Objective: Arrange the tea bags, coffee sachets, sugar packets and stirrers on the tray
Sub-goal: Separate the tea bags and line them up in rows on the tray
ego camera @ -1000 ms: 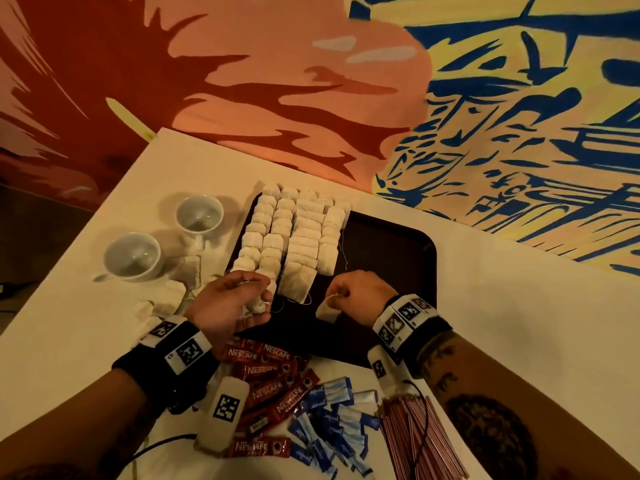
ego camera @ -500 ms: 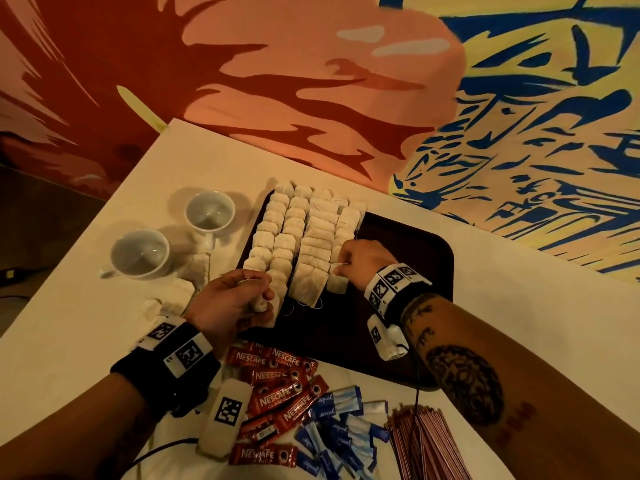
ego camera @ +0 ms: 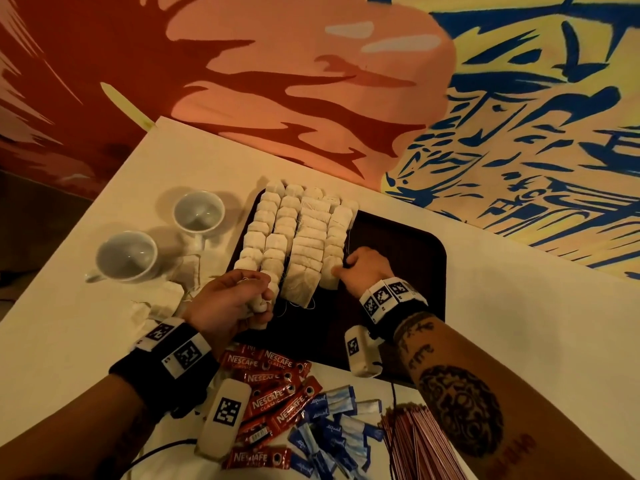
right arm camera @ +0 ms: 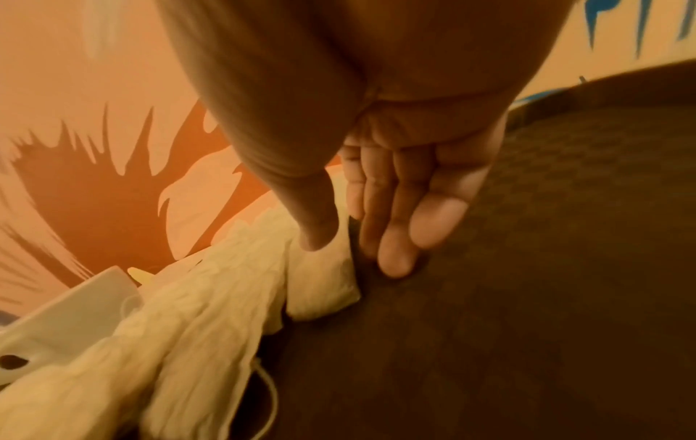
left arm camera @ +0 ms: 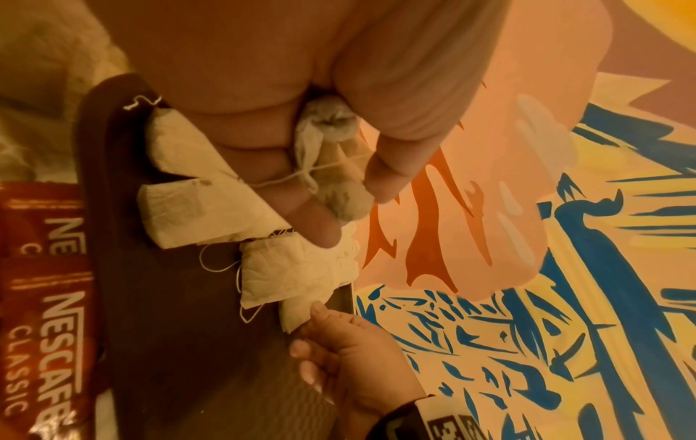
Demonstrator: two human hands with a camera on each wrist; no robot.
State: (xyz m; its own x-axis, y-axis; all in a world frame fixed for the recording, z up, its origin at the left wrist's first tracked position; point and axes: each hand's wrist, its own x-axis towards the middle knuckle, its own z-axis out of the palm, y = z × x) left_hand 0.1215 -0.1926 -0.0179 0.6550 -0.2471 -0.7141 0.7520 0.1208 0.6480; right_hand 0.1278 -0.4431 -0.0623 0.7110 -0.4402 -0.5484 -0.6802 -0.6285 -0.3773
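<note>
A dark tray (ego camera: 398, 258) carries several rows of tea bags (ego camera: 304, 233) on its left half. My left hand (ego camera: 263, 292) hovers at the near end of the rows. It grips a bunch of tea bags (left arm camera: 335, 140), with a string looped over its fingers (left arm camera: 320, 229). My right hand (ego camera: 341, 270) is low on the tray at the near end of the right-hand row. Its thumb (right arm camera: 316, 235) lies on the last tea bag (right arm camera: 324, 285) and its fingers (right arm camera: 395, 256) touch the tray beside that bag's edge. Red coffee sachets (ego camera: 273, 382), blue sugar packets (ego camera: 332, 427) and pink stirrers (ego camera: 419, 441) lie on the table in front of the tray.
Two white cups (ego camera: 126, 256) (ego camera: 198, 213) stand left of the tray. Beside them, loose tea bags (ego camera: 166, 299) lie on the white table (ego camera: 519, 341). A painted wall runs along the table's far edge. The tray's right half is bare.
My right hand carried a tea bag from the tray's near middle to the near end of the right-hand row and set it down. My left hand kept its bunch.
</note>
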